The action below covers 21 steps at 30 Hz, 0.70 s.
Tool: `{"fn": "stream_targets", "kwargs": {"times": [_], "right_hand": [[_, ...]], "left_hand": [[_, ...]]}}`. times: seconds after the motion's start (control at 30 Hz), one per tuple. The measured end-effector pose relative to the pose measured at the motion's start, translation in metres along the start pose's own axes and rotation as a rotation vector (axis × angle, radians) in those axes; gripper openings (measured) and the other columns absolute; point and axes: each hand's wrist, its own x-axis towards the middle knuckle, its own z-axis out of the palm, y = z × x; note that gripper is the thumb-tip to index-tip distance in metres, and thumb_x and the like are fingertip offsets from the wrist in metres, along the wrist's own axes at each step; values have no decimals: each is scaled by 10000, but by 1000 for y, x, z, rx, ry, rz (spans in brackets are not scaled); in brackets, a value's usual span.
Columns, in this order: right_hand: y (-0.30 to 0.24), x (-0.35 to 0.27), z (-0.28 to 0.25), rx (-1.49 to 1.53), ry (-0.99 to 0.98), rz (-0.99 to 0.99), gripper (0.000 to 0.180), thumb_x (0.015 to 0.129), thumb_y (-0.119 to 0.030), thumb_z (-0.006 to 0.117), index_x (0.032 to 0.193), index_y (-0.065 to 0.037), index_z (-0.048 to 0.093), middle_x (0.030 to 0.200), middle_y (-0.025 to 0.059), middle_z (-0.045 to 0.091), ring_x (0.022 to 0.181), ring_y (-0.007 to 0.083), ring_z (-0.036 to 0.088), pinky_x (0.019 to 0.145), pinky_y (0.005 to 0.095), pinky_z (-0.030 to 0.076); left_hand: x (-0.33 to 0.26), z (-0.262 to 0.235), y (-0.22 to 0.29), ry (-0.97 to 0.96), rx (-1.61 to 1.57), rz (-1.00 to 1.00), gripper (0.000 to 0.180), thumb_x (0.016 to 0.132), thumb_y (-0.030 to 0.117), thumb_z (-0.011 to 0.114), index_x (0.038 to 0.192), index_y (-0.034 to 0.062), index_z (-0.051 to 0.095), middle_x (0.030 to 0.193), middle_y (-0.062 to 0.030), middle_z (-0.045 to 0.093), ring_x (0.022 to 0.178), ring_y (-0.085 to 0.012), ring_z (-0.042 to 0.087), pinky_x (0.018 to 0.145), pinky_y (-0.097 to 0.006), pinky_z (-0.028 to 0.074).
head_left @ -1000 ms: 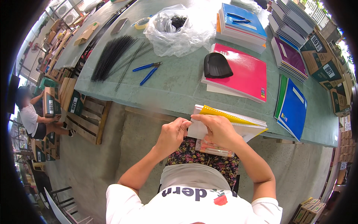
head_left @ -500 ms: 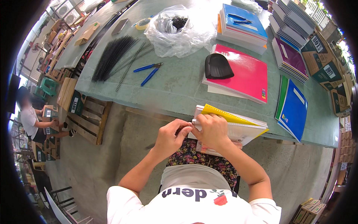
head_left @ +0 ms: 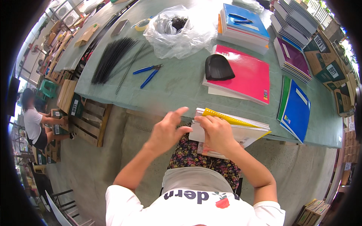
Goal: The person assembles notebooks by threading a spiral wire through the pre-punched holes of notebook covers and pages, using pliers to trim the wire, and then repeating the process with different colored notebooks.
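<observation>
My right hand is closed on the punched edge of a yellow-covered notebook, whose white pages lean at the table's front edge. Left of it, my left hand is raised off the notebook, thumb and forefinger apart. A thin dark spiral coil shows faintly beside that hand; whether the other fingers hold it I cannot tell. On the table lie blue-handled cutters, a bundle of black spiral coils, and a pink notebook stack with a black scoop-shaped piece on it.
A clear plastic bag of coils stands at the back. Blue-topped notebooks bear a second pair of cutters. To the right are purple notebooks, a blue notebook and cartons. At far left another person handles boxes.
My left hand has drawn away from the notebook's edge to the left and its fingers have parted. My right hand stays on the notebook. The other person at far left has shifted.
</observation>
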Motion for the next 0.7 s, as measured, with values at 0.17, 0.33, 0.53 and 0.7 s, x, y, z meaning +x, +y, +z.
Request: {"fn": "stream_targets", "kwargs": {"times": [0.17,0.33,0.53,0.7], "right_hand": [[-8,6,10,-67,-97,102,210,821,-230,608,989,-105,604,801,75,640,742,250,626,618,344,485],[-3,9,15,102,174,57,211,821,-278,639,936,-106,602,762,44,635,721,226,628,603,342,481],[-4,2,10,37,34,13,179,807,-185,620,934,-78,554,747,53,589,789,217,603,646,332,477],[-14,4,3,111,101,48,244,750,-62,644,979,-43,561,879,129,570,804,283,578,678,370,478]], "left_hand": [[9,-27,-15,-238,74,67,194,797,191,683,876,20,638,754,-102,573,666,-189,554,600,-321,460],[10,-25,-31,-477,-107,-151,226,800,195,692,944,45,604,849,-81,574,694,-193,563,650,-309,472],[93,-17,-4,-142,-484,87,379,848,248,655,1130,35,519,758,-80,568,664,-144,545,670,-275,480],[204,49,-31,-43,42,-216,586,758,349,720,1184,24,482,788,-154,617,766,-249,612,736,-348,490]]}}
